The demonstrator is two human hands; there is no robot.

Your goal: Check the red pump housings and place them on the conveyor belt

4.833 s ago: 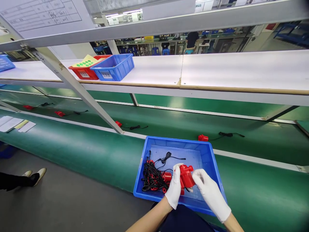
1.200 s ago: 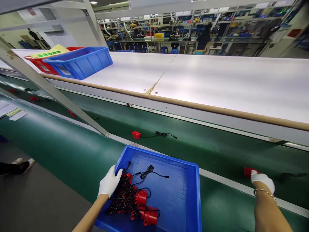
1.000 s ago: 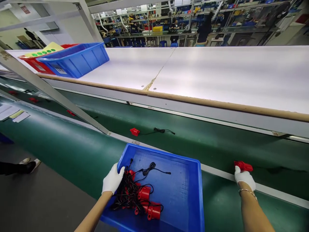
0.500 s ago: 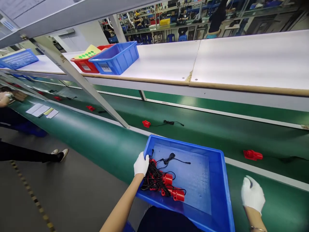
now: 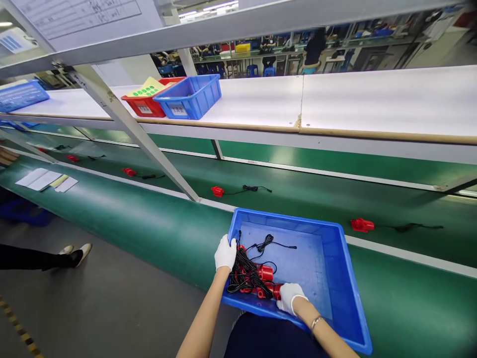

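Observation:
A large blue plastic bin (image 5: 298, 222) sits at the near edge of the green bench. My left hand (image 5: 225, 252), in a white glove, is closed over the bin's left rim. Inside, at the left, red plastic parts (image 5: 265, 273) lie in a heap, tangled with their bundled black cables (image 5: 244, 266). My right hand (image 5: 291, 297), also gloved in white, reaches into the front of the bin. Its fingers are closed around the end of a red plastic part (image 5: 275, 291) at the heap's right side; the fingertips are partly hidden.
Beyond the bin runs a green conveyor belt (image 5: 316, 204) with spaced red parts, among them one at the right (image 5: 362, 225). A white shelf (image 5: 257, 102) overhead carries a blue box (image 5: 190, 102) and a red box (image 5: 143, 107). A slanted metal post (image 5: 149, 149) stands left; papers (image 5: 39, 179) lie farther left.
My right hand has moved left from beside the bin onto a red part inside it. The red parts on the belt have shifted left. My left hand stays on the rim.

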